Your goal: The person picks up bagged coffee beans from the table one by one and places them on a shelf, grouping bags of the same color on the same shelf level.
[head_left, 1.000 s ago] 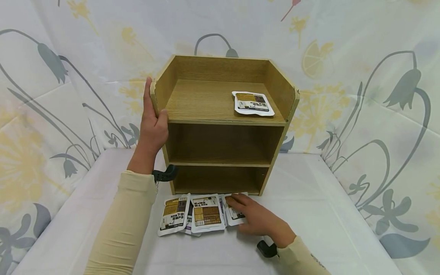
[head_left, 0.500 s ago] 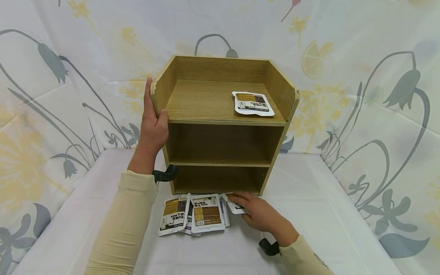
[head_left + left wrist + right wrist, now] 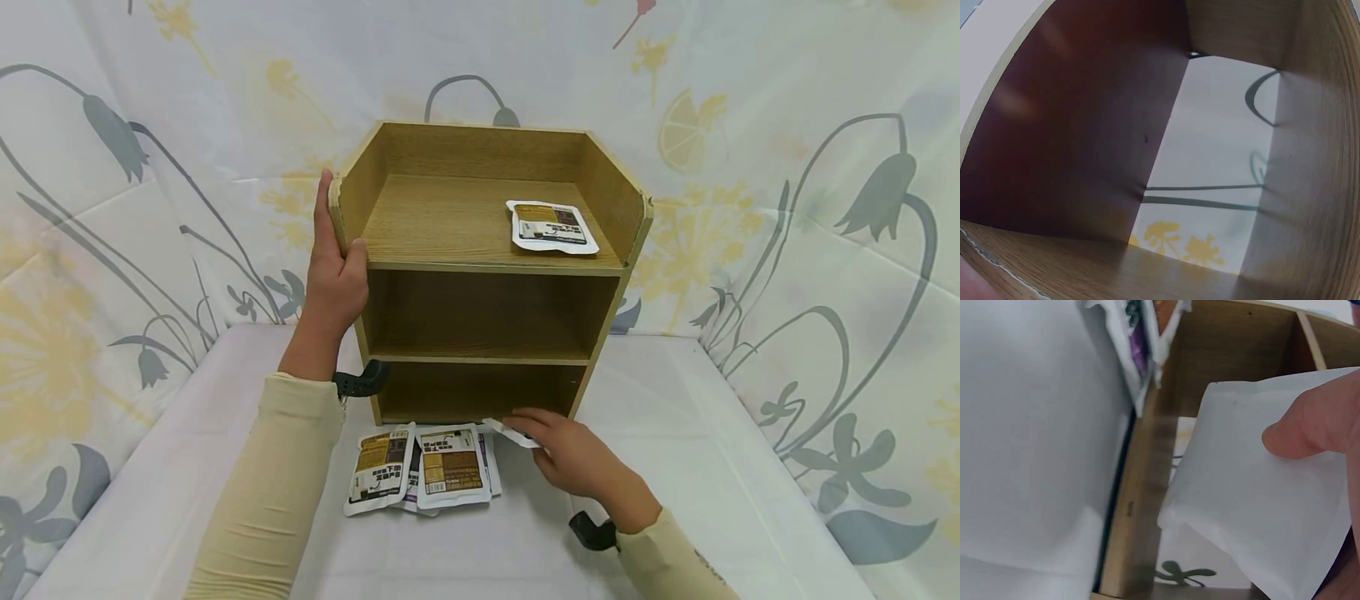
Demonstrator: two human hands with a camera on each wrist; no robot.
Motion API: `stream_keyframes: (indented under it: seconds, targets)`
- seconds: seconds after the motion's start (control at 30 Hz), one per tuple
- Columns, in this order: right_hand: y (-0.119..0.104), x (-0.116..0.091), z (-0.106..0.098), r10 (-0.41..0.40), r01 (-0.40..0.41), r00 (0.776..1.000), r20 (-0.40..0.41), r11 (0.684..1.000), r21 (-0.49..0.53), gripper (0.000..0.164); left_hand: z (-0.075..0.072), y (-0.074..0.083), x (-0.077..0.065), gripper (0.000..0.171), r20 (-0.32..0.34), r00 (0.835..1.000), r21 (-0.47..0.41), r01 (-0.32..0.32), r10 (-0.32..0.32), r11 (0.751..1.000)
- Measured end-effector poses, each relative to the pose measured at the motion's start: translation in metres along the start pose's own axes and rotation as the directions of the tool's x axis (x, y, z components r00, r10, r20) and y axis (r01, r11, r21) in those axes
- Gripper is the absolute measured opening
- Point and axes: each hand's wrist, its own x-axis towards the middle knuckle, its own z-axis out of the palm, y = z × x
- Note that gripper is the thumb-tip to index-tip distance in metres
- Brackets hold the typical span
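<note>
My left hand (image 3: 336, 279) holds the left side panel of a small wooden shelf (image 3: 480, 268), thumb at the front edge and fingers along the outer face. With my right hand (image 3: 573, 454) I pinch a flat white pouch (image 3: 513, 433), tilted nearly edge-on in front of the bottom compartment. The right wrist view shows the thumb (image 3: 1300, 434) pressing on the plain white back of that pouch (image 3: 1229, 481); its printed face is hidden there. Left of it on the table lie a brown-and-white pouch (image 3: 452, 467), another printed pouch (image 3: 380, 468) and partly covered purple-marked ones.
One printed pouch (image 3: 553, 226) lies on the right part of the top shelf. The shelf stands on a white-covered table (image 3: 660, 400) before a floral cloth backdrop (image 3: 750, 167). In the left wrist view, a compartment's side wall (image 3: 1072, 125) fills much of the frame.
My right hand has lifted the right-hand pouch off the others and tipped it up, uncovering the purple-marked pouch's edge. The left hand and the shelf have stayed still.
</note>
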Motion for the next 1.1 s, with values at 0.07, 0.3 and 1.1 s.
stream_keyframes:
  seconds: [0.07, 0.3, 1.1]
  targets:
    - [-0.002, 0.001, -0.006, -0.003, 0.003, 1.000, -0.003, 1.000, 0.006, 0.050, 0.000, 0.000, 0.000, 0.073, -0.001, 1.000, -0.002, -0.001, 0.001, 1.000]
    - [-0.009, 0.006, -0.025, -0.028, 0.027, 0.999, -0.019, 1.000, -0.011, 0.051, 0.000, 0.000, 0.000, 0.073, 0.004, 1.000, 0.003, -0.009, 0.009, 1.000]
    - [-0.030, 0.024, -0.086, -0.268, 0.259, 0.935, -0.232, 0.963, -0.070, 0.058, 0.000, -0.001, 0.000, 0.072, 0.009, 1.000, -0.007, 0.005, -0.005, 1.000]
